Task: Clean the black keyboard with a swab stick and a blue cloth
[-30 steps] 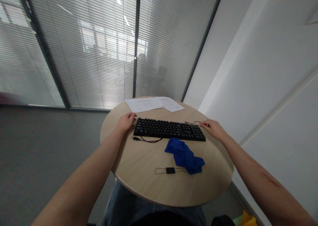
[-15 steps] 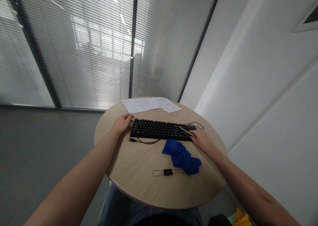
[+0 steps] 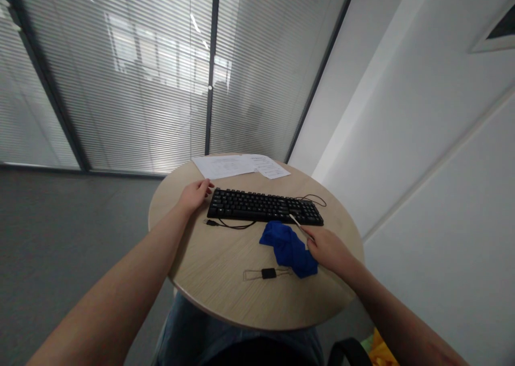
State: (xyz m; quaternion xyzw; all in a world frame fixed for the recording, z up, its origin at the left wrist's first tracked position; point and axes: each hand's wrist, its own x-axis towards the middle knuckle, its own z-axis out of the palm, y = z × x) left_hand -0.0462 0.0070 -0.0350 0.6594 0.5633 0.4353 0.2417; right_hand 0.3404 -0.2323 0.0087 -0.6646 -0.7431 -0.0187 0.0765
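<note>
A black keyboard [image 3: 249, 205] lies across the round table. My left hand [image 3: 196, 194] rests on the tabletop beside the keyboard's upper left corner, fingers loosely bent and a little apart, holding nothing. Pinched in my right hand [image 3: 328, 248] is a thin white stick [image 3: 300, 224], whose far tip reaches the keyboard's lower edge on the right; its exact kind cannot be made out. That hand hovers over the right side of a crumpled blue cloth [image 3: 287, 245]. Left of the cloth's lower end lies a black binder clip [image 3: 269, 273] with wire handles.
Printed paper sheets [image 3: 225, 166] lie at the table's far side. A black cable with a plug [image 3: 213, 222] runs along the keyboard's front, and another cable loop [image 3: 316, 198] sits behind its right end. A white wall [image 3: 422, 140] stands to the right, blinds-covered glass [image 3: 161, 114] ahead.
My right hand has drawn back toward me with the white stick, off the keyboard's right end to above the cloth. My left hand stays by the keyboard's left corner. The view shifted slightly.
</note>
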